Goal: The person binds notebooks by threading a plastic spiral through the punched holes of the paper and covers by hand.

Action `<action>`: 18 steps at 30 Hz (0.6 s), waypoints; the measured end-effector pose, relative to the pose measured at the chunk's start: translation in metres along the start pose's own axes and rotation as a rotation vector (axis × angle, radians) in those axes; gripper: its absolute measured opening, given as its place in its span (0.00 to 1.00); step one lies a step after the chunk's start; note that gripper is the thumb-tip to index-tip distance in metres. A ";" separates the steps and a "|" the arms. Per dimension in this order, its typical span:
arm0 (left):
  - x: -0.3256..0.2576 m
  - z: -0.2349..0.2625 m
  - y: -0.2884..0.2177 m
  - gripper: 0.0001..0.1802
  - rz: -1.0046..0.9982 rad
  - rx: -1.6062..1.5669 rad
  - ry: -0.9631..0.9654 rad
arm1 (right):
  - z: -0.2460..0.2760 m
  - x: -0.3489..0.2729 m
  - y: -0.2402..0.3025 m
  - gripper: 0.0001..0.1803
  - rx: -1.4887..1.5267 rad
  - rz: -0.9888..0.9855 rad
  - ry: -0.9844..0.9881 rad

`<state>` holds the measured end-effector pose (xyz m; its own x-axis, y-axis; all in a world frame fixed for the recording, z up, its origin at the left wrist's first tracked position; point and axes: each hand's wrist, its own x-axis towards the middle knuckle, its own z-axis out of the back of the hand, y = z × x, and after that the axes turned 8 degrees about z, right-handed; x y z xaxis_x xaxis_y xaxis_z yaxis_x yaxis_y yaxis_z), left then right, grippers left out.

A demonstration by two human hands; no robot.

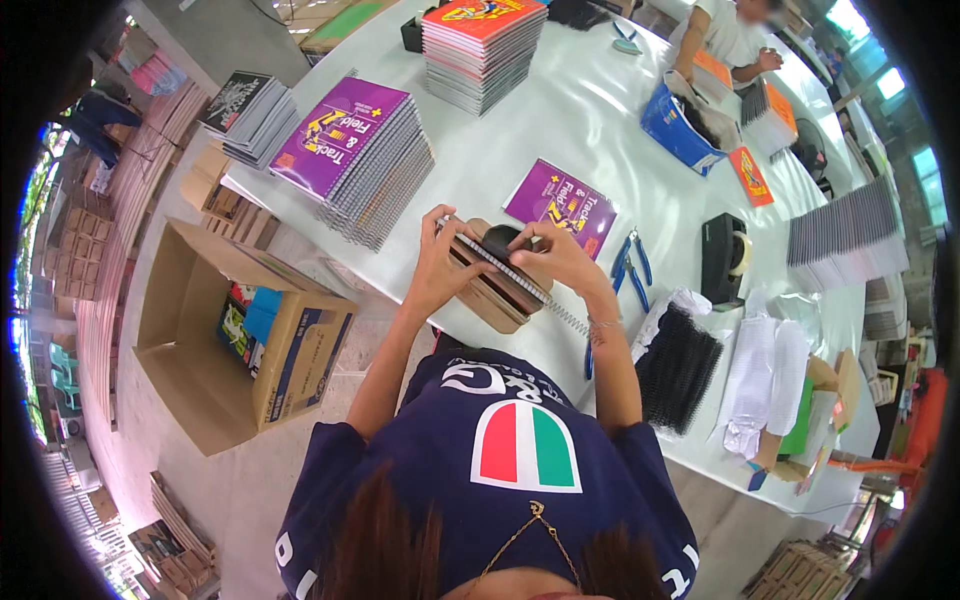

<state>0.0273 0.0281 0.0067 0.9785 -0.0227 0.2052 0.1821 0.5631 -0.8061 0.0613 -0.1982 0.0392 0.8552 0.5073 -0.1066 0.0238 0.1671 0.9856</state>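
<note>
Near the table's front edge, my left hand (438, 265) grips the left end of a notebook (480, 258) stood with its punched edge up. My right hand (552, 256) pinches along the same edge, fingers bent. A wire-like spiral coil (568, 318) runs along that edge and its loose end sticks out past the right side, below my right wrist. Under and around the notebook is a brown cardboard holder (497, 312) with a dark rounded piece (497, 238) behind it. Just beyond lies a purple-covered booklet (565, 200), flat on the table.
Blue-handled pliers (632, 268) and a black tape dispenser (722, 262) lie rightward, near bundled black coils (680, 370) and white-wrapped coils (765, 370). Stacked purple notebooks (375, 165) stand left. An open carton (285, 345) sits below the table's left edge. Another person (722, 40) works across the table.
</note>
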 end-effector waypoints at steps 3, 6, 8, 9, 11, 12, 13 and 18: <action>0.008 0.001 0.004 0.32 -0.016 -0.035 -0.017 | 0.000 0.002 0.009 0.20 -0.015 0.141 0.048; 0.007 -0.001 0.004 0.32 -0.039 -0.043 -0.042 | -0.002 0.006 0.010 0.20 -0.308 0.126 -0.055; 0.008 -0.001 0.016 0.32 -0.095 0.013 -0.070 | -0.007 0.000 0.021 0.19 -0.156 0.213 0.128; 0.009 -0.001 0.016 0.32 -0.094 0.012 -0.069 | -0.007 0.011 0.023 0.19 -0.266 0.194 0.086; 0.009 0.000 0.017 0.31 -0.023 -0.061 -0.070 | -0.009 0.010 0.029 0.18 -0.218 0.227 0.138; 0.014 0.006 0.018 0.31 -0.026 -0.058 -0.078 | -0.012 0.008 0.031 0.18 -0.210 0.232 0.176; 0.016 0.007 0.019 0.31 0.058 -0.153 0.015 | -0.009 0.011 0.028 0.18 -0.295 0.238 0.159; 0.018 0.008 0.022 0.32 0.166 -0.625 0.117 | 0.007 0.031 0.008 0.21 -0.212 0.100 0.002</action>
<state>0.0484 0.0472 -0.0027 0.9961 -0.0864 0.0173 0.0158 -0.0185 -0.9997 0.0912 -0.1870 0.0451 0.8470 0.5315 -0.0103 -0.1702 0.2895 0.9419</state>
